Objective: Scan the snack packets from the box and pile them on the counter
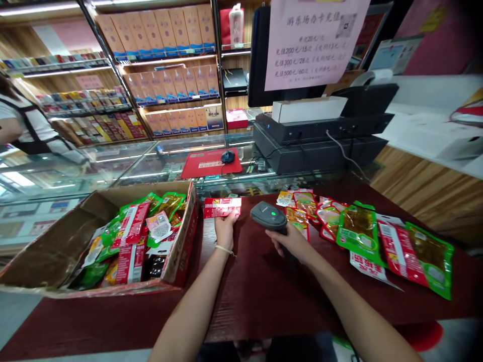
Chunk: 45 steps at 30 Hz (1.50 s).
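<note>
Near the far edge of the dark red tabletop (pixel 249 281), my left hand (pixel 225 230) grips a red snack packet (pixel 222 206) with a white and yellow print. Wrapped round the handle of a dark grey barcode scanner (pixel 268 215) is my right hand (pixel 292 242); a green light shows on the scanner's top, and its head points left toward the packet. To the left stands an open cardboard box (pixel 181 246) with several red and green snack packets in it. Right of the scanner lie several small red packets (pixel 332 216) and larger green packets (pixel 358 231).
Behind the table runs a glass display counter (pixel 132 166) with a red mouse pad (pixel 204 163) and a black mouse (pixel 228 156). A cash register (pixel 298 141) and a monitor with a pink sign (pixel 313 45) stand at back right. A person (pixel 33 120) is at far left.
</note>
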Tool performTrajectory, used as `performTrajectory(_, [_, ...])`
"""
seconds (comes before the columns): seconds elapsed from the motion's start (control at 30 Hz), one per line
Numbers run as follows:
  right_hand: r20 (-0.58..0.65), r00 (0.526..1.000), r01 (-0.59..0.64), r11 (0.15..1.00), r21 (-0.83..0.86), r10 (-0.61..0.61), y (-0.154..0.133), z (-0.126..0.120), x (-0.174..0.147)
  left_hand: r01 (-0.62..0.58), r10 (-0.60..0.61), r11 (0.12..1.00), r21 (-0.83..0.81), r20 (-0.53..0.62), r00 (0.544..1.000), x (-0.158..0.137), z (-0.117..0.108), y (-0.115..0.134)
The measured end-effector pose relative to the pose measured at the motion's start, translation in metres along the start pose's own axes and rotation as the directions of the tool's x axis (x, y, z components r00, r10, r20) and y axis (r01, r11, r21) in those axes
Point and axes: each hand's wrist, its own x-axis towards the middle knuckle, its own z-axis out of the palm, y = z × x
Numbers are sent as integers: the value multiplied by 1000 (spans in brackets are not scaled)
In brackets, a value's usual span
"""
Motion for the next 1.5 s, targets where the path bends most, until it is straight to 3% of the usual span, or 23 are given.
performTrajectory(0.3, [-87, 996, 37, 995, 96, -29, 3, -8, 5, -56, 56, 998, 3, 23, 998, -2, -1, 2])
performTrajectory(0.63, [-177, 980, 127, 978, 165, -97, -10, -11, 2, -115, 111, 972, 206, 30, 993, -8, -2, 5])
performTrajectory(0.8, [-186, 974, 158, 974, 162, -127, -32, -9, -15, -202, 188, 945, 258, 77, 979, -26, 12, 43])
performTrajectory(1.0, [-148, 974, 192, 970, 146, -171, -52, 6, -29, -410, 353, 859, 306, 226, 908, -52, 16, 133])
performTrajectory(1.17, [-81, 976, 211, 966, 151, -200, -61, 27, -29, -564, 553, 699, 439, 169, 816, -54, -26, 207])
performTrajectory(1.27, [-47, 979, 204, 968, 149, -199, -65, 43, -26, -530, 584, 560, 636, 150, 798, -48, -70, 237])
performTrajectory(1.4, [-10, 980, 198, 968, 154, -199, -69, 65, -25, -417, 562, 285, 863, 202, 802, -38, -124, 249])
performTrajectory(1.5, [4, 984, 177, 970, 170, -180, -67, 75, -24, -415, 562, 207, 886, 240, 792, -35, -142, 245])
